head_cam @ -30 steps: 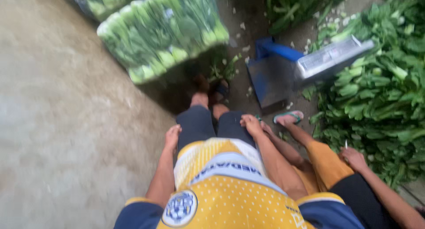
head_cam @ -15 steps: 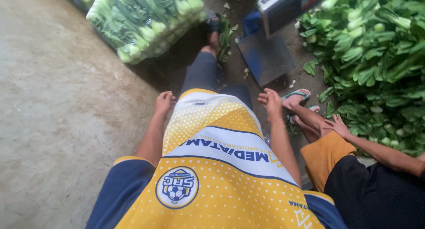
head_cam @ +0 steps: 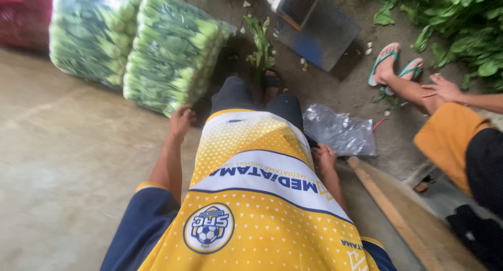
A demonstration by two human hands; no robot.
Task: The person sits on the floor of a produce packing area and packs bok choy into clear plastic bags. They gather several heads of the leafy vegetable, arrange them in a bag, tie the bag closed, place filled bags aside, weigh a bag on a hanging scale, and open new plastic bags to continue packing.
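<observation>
Produce-packing yard: bagged greens (head_cam: 173,46), scale (head_cam: 314,19)

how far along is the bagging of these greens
Done: two clear bags of greens and lie packed on the floor. In hand: nothing; left hand hangs beside the nearer bag, right hand near an empty plastic bag. Left: loose greens pile.

Two clear plastic bags packed with leafy greens stand side by side on the floor, a left bag (head_cam: 91,32) and a right bag (head_cam: 173,48). One red sack (head_cam: 23,17) lies at the far left edge. One crumpled empty plastic bag (head_cam: 340,130), one platform scale (head_cam: 314,22), one wooden plank (head_cam: 390,211). One heap of loose greens (head_cam: 461,25) fills the far right corner. Two green sandals (head_cam: 395,69) are on a co-worker's feet.
</observation>
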